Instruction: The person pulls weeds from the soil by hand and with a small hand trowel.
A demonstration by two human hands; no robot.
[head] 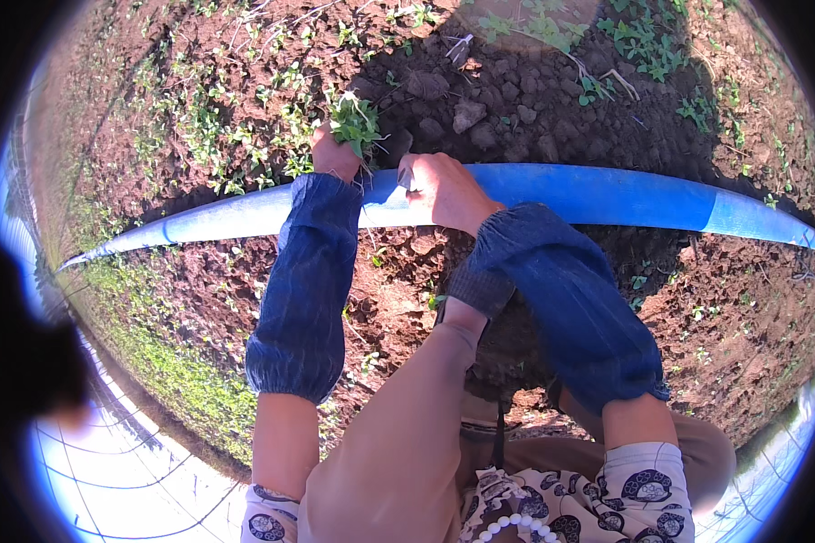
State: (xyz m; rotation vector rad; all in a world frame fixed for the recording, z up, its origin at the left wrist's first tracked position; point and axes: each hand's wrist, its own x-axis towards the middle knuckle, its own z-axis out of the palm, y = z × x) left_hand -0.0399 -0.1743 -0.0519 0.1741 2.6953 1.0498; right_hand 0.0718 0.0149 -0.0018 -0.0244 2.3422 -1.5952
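My left hand (335, 153) is closed around a bunch of small green weeds (356, 122) just beyond a flat blue hose (557, 193). My right hand (445, 189) is curled over that hose, its knuckles up. From its thumb side sticks out a small grey metal blade (399, 144), partly in shadow; its handle is hidden in the fist. Blue denim sleeve covers reach up both forearms. The hose runs from left to right across the ground.
Low green weeds (204, 129) grow over the brown soil at the left. Dark clods (468, 115) lie beyond the hose, with leafy plants (645, 41) farther right. My bent knee and a dark shoe are on the near side. Pale sheeting with a grid of lines (129, 468) stands at the lower left rim.
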